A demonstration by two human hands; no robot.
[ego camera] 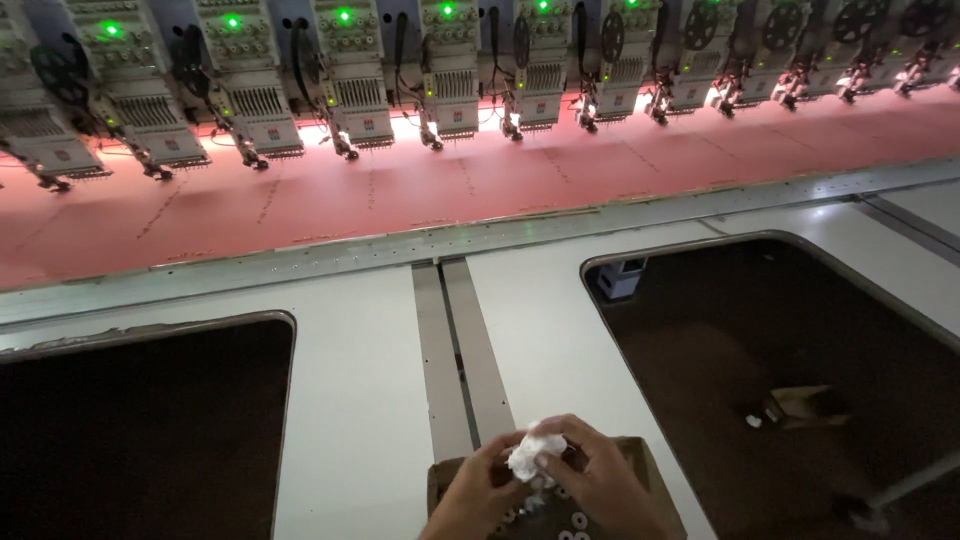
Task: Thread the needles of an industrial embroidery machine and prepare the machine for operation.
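Observation:
My left hand (478, 492) and my right hand (600, 480) meet at the bottom centre, both pinching a small crumpled white wad (533, 456), paper or cloth. Beneath them sits a small brown cardboard box (645, 470) holding several small round white pieces (560, 520), bobbin-like. The box rests on the white machine table (360, 400), just in front of a grey metal strip (460, 350).
A long row of embroidery heads (350, 90) with green lights runs across the top above a stretched pink fabric (400, 190). Two dark openings cut the table, one on the left (140, 440) and one on the right (780, 360), the latter showing a brown object (800, 405) inside.

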